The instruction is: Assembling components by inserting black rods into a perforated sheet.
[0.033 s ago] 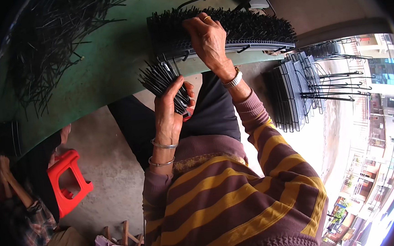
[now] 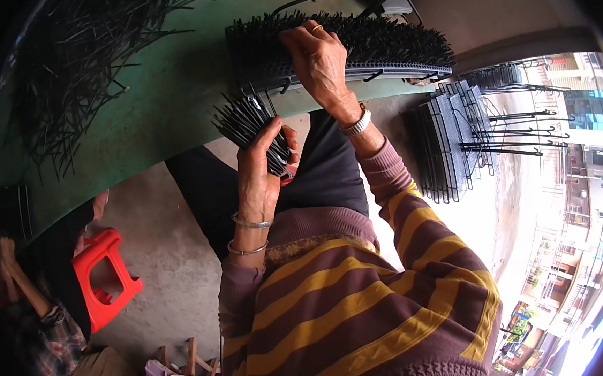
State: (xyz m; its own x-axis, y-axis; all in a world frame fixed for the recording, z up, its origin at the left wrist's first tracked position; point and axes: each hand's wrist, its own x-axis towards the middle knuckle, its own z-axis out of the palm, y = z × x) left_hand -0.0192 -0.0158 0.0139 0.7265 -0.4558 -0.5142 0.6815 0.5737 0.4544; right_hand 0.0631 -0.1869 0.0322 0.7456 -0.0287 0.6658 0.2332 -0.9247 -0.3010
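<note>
My left hand is wrapped round a bundle of thin black strips, which fan out past the thumb just off the table's near edge. Bent fingers bring my right hand down onto a long grid panel packed with short black bristle-like tufts. Those fingertips look pinched together at the tufts, but what they hold is hidden behind the hand. The panel lies along the green table, with dark wire hooks along its near side.
A big loose heap of black strips covers the table's far left. Stacked dark grid panels with long rods stand at the right. A red plastic stool is on the floor, beside another person's arm at the left.
</note>
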